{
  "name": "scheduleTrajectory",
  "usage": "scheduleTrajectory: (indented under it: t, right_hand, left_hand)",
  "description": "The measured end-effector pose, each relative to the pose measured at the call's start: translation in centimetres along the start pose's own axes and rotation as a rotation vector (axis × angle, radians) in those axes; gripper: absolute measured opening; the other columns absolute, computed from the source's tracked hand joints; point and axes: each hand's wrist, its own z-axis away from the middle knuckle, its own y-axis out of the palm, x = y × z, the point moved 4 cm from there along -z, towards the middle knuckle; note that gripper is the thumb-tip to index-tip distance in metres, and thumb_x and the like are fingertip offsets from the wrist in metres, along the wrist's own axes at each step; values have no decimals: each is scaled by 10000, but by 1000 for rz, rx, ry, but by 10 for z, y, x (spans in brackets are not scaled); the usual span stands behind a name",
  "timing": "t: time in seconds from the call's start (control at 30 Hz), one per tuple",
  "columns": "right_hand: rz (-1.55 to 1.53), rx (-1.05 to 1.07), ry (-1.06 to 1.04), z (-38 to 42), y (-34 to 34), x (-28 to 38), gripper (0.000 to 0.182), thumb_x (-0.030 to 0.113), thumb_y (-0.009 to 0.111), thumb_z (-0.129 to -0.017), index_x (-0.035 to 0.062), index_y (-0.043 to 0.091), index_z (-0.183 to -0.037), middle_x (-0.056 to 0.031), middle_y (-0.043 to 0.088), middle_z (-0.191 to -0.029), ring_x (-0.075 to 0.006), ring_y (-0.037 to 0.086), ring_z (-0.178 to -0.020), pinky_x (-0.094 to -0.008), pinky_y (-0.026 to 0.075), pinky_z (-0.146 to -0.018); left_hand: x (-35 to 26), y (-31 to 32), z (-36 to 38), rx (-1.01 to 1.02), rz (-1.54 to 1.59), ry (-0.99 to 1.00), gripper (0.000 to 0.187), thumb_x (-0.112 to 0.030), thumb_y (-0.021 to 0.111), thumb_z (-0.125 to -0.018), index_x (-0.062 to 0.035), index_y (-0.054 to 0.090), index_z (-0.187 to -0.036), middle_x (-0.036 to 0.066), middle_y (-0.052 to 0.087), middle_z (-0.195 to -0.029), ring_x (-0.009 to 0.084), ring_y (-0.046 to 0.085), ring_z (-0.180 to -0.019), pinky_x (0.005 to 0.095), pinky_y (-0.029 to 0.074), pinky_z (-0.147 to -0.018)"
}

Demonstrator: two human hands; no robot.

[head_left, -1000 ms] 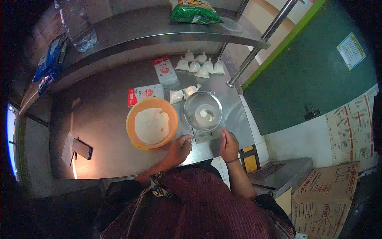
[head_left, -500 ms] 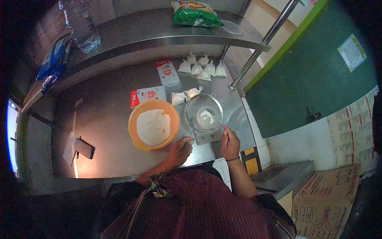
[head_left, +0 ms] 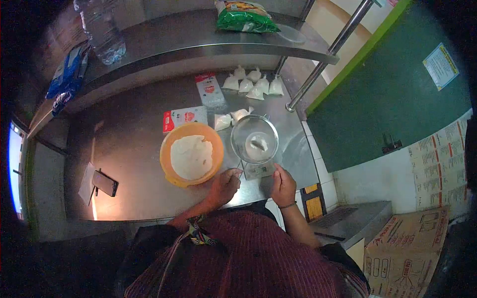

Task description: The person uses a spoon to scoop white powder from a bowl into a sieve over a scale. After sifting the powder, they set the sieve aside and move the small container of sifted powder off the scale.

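On steel counter, left hand [head_left: 226,185] loosely curled beside orange bowl [head_left: 191,155], right hand [head_left: 282,185] seemingly pinching near scale [head_left: 260,170]

Your counter [head_left: 129,144] is brushed metal, smooth and a little glossy, and the shelf [head_left: 198,37] above its far edge is the same steel with a soft shine. The bowl [head_left: 191,155] near your left hand [head_left: 224,185] is orange plastic, matt, with a white powder inside that looks dry and rough. The other bowl [head_left: 254,140], close to your right hand [head_left: 283,185], is clear and glossy; you cannot tell glass from plastic. The small bags [head_left: 252,83] at the far edge are thin shiny plastic film. Your shirt [head_left: 238,258] is woven striped cloth, matt.
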Motion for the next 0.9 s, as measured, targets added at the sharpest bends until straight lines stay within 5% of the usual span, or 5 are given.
scheduleTrajectory:
  t: [0.27, 0.47, 0.63, 0.9]
  right_hand:
    - [51, -78, -43, -12, -3, -10, 314, 163, 481, -1018, 29, 631, -1259, -192, 694, -977, -364, 684, -889, -450, 540, -800]
    - [9, -171, -63, -24, -12, -10, 297, 156, 493, -1038, 19, 656, -1245, -145, 705, -894, -275, 696, -812, -386, 544, -762]
    - [-46, -87, 14, -14, 0, -18, 294, 138, 501, -1035, 22, 663, -1251, -139, 704, -875, -242, 698, -803, -361, 545, -746]
    - [-83, -101, -71, 2, -4, 1, 289, 149, 513, -1035, 29, 666, -1248, -137, 716, -872, -241, 700, -783, -351, 546, -734]
  left_hand:
    - [27, 8, -2, -12, 218, -66, 314, -241, 469, -1059, 14, 614, -1170, 78, 611, -725, 150, 592, -607, 340, 501, -595]
    - [-6, -1, 3, -72, -42, 108, 311, -263, 474, -1066, -6, 605, -1182, 58, 590, -727, 130, 553, -618, 322, 496, -601]
    - [6, 3, 0, 42, 90, -122, 299, -269, 470, -1075, -26, 583, -1207, 41, 569, -732, 124, 534, -631, 299, 483, -599]
    - [21, 6, -2, 35, 219, -56, 254, -214, 477, -1071, -22, 584, -1199, 37, 555, -752, 122, 530, -652, 304, 472, -595]
